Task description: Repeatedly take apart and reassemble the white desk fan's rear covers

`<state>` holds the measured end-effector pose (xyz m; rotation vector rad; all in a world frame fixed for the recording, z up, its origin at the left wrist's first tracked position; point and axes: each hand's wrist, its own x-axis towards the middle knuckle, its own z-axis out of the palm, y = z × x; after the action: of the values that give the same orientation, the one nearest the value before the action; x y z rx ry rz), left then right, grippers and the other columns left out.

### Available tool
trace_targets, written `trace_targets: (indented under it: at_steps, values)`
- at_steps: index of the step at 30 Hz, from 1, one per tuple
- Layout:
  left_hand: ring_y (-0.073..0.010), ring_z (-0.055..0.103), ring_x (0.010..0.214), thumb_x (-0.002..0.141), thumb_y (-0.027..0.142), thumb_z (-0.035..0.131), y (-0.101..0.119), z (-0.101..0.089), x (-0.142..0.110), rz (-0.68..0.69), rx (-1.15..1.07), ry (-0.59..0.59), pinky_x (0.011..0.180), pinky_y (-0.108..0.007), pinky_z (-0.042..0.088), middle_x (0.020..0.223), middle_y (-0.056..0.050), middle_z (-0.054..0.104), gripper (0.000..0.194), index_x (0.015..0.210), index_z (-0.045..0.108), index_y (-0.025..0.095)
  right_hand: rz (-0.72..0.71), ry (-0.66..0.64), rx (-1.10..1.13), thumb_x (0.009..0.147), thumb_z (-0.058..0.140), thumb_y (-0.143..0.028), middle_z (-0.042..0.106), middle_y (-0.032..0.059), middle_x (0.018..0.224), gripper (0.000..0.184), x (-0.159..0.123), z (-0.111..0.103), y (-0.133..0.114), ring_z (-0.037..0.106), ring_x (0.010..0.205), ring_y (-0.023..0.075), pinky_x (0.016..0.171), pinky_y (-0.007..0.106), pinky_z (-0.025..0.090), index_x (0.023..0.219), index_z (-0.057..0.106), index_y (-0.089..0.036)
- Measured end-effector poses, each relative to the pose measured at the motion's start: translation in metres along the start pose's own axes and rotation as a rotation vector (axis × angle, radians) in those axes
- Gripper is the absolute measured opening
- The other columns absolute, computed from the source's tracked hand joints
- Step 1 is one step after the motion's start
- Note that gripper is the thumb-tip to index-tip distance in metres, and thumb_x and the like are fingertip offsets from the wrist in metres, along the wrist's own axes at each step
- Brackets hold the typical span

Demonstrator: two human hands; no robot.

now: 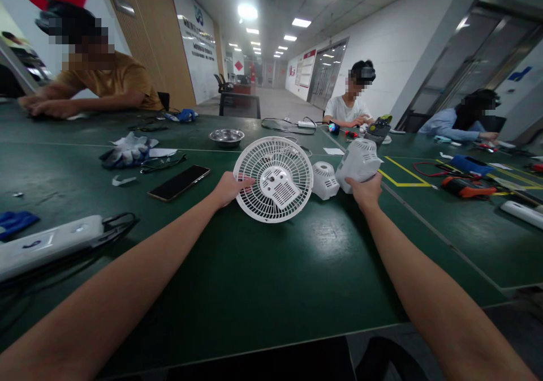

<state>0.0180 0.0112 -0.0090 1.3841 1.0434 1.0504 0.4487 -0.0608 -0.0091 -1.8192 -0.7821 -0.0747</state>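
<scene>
My left hand (231, 190) is closed on the left rim of a round white fan grille (299, 168), with the thumb across its ribs. The grille stands tilted up, its slotted centre plate facing me. My right hand (368, 190) grips the lower part of a white plastic housing (360, 157) with vent slots. Between the two, a smaller white vented cover (324, 180) sits on the table beside the grille's right edge. Part of the right hand's fingers is hidden behind the housing.
The green table (263, 290) holds a phone (180, 183), a metal bowl (226, 137), work gloves (129, 150) and a white power strip (51, 244) on the left. An orange multimeter (466, 187) lies right. Several people sit around the table.
</scene>
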Motion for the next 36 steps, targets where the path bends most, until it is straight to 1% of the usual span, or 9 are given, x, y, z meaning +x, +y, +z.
trace_targets:
  at_steps: [5,7,11,16,19,23,27,32,36]
  values:
    - [-0.0195,0.071,0.068,0.078,0.02,0.08,0.003,0.0,-0.003,0.042,0.026,-0.036,0.074,-0.038,0.06,0.079,-0.007,0.076,0.013,0.086,0.075,0.011,-0.143,0.158,0.149,0.061,0.085,-0.051,0.071,0.0155,0.114,0.075,-0.008,-0.005,-0.028,0.07,0.104,0.0339,0.096,0.049,0.052,0.12,0.051,-0.019]
    - [-0.0193,0.071,0.068,0.078,0.02,0.081,0.004,0.0,-0.003,0.041,0.035,-0.035,0.074,-0.038,0.06,0.078,-0.007,0.076,0.014,0.087,0.075,0.01,-0.224,0.168,0.188,0.066,0.082,-0.052,0.072,0.0154,0.112,0.073,-0.014,-0.007,-0.04,0.071,0.1,0.0322,0.093,0.047,0.053,0.122,0.049,-0.018]
    - [-0.0203,0.072,0.072,0.078,0.02,0.08,0.006,0.002,-0.004,0.024,0.038,-0.019,0.075,-0.038,0.06,0.079,-0.008,0.076,0.013,0.086,0.075,0.01,-0.32,0.048,0.193,0.068,0.081,-0.053,0.073,0.0148,0.111,0.075,-0.034,-0.005,-0.058,0.072,0.098,0.0312,0.087,0.044,0.055,0.126,0.047,-0.019]
    - [-0.0208,0.072,0.071,0.079,0.019,0.081,0.007,0.002,-0.005,0.039,0.003,-0.029,0.075,-0.039,0.06,0.082,-0.008,0.077,0.013,0.086,0.074,0.01,-0.291,-0.185,0.027,0.064,0.081,-0.06,0.074,0.0142,0.11,0.076,-0.052,0.005,-0.06,0.071,0.096,0.0342,0.089,0.049,0.055,0.123,0.051,-0.022]
    - [-0.0203,0.072,0.07,0.079,0.02,0.081,0.007,0.002,-0.005,0.032,0.008,-0.035,0.075,-0.039,0.061,0.082,-0.008,0.077,0.013,0.085,0.075,0.011,-0.289,-0.211,0.011,0.066,0.079,-0.062,0.073,0.0151,0.113,0.075,-0.052,0.008,-0.057,0.07,0.097,0.0351,0.089,0.051,0.056,0.123,0.051,-0.022]
    - [-0.0186,0.069,0.066,0.078,0.02,0.081,0.005,0.003,-0.003,0.027,0.01,-0.013,0.073,-0.037,0.06,0.076,-0.006,0.075,0.012,0.082,0.074,0.011,-0.291,-0.219,0.013,0.066,0.077,-0.065,0.073,0.0142,0.109,0.076,-0.05,0.007,-0.056,0.07,0.093,0.0344,0.088,0.051,0.056,0.122,0.051,-0.022]
    - [-0.0187,0.069,0.066,0.078,0.019,0.081,0.003,0.002,-0.002,0.03,0.015,-0.012,0.072,-0.036,0.06,0.076,-0.006,0.075,0.011,0.081,0.074,0.012,-0.291,-0.237,-0.006,0.065,0.079,-0.063,0.072,0.014,0.112,0.08,-0.05,0.008,-0.055,0.07,0.097,0.0351,0.091,0.053,0.055,0.126,0.047,-0.023]
    - [-0.0206,0.072,0.072,0.079,0.019,0.08,0.005,0.0,-0.004,0.031,-0.005,-0.038,0.074,-0.038,0.061,0.084,-0.008,0.077,0.011,0.086,0.075,0.012,-0.227,-0.351,-0.074,0.059,0.084,-0.058,0.068,0.0155,0.123,0.095,-0.054,0.011,-0.049,0.069,0.108,0.0388,0.095,0.055,0.054,0.134,0.037,-0.024]
    - [-0.0209,0.072,0.072,0.078,0.019,0.081,0.006,0.001,-0.005,0.021,0.005,-0.03,0.075,-0.039,0.061,0.082,-0.007,0.076,0.012,0.085,0.075,0.012,-0.183,-0.418,-0.142,0.058,0.084,-0.057,0.066,0.0183,0.128,0.094,-0.055,0.013,-0.046,0.066,0.115,0.042,0.097,0.055,0.053,0.132,0.037,-0.023]
